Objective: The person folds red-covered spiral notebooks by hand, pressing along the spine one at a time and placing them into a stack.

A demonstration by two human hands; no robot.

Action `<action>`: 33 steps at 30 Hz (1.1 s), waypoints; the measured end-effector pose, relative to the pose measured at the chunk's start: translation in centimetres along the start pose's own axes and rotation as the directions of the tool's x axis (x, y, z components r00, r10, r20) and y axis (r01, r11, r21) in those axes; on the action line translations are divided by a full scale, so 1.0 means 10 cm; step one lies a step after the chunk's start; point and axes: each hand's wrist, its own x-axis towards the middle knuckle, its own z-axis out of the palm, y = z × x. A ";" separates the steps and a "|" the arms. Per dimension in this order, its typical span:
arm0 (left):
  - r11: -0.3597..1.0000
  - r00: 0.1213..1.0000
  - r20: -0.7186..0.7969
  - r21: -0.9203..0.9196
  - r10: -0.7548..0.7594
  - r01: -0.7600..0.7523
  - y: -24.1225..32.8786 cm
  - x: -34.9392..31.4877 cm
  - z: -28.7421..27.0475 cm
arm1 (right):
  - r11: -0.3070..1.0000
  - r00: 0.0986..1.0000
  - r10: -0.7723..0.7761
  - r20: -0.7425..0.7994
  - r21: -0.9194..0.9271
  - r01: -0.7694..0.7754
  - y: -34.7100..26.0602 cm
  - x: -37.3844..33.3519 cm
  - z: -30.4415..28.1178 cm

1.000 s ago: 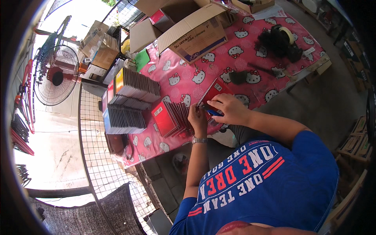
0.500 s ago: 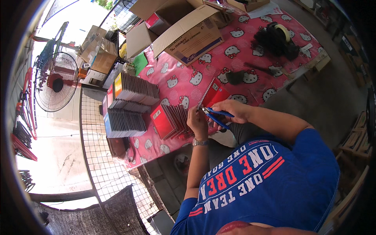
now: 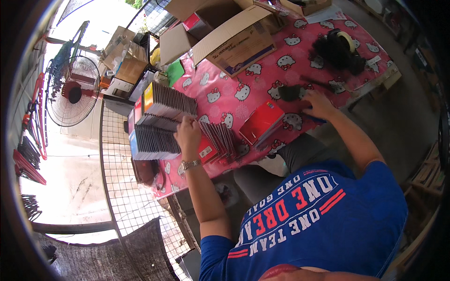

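Observation:
My left hand (image 3: 187,136) is beside the rows of spiral notebooks (image 3: 171,100), its fingers curled together; whether anything is in them is hidden. Just right of its wrist leans a fanned stack of red notebooks (image 3: 220,140). A red notebook (image 3: 262,122) lies flat on the table between my hands. My right hand (image 3: 319,106) is over the table's near right part, fingers spread and apart from the notebook. Partly under it shows a blue handle of the cutting pliers (image 3: 319,120). A dark lump (image 3: 289,92) sits by its fingertips.
A pink patterned cloth (image 3: 225,84) covers the table. An open cardboard box (image 3: 239,49) stands at the back. A black bristly bundle with a tape roll (image 3: 340,50) lies at the far right. A fan (image 3: 74,91) and wire mesh (image 3: 115,154) are on the left.
My hands have parted: the left moved left to the notebook rows, the right moved right and let go of the pliers. The red notebook they worked on now lies flat on the table.

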 end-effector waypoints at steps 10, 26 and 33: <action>0.865 0.847 -0.296 -0.110 0.442 -0.490 1.00 -0.49 0.46 | 0.901 0.950 0.293 -0.110 -0.301 -0.313 0.94 0.41 -0.18; 0.774 0.805 0.058 -0.324 0.590 -0.544 1.35 -0.65 0.81 | 0.974 0.980 0.159 -0.121 -0.145 -0.176 0.90 0.46 -0.35; 0.826 0.833 -0.132 -0.117 0.538 -0.552 1.24 -0.61 1.13 | 0.940 0.925 -0.261 -0.276 0.144 0.308 -0.38 0.61 -0.43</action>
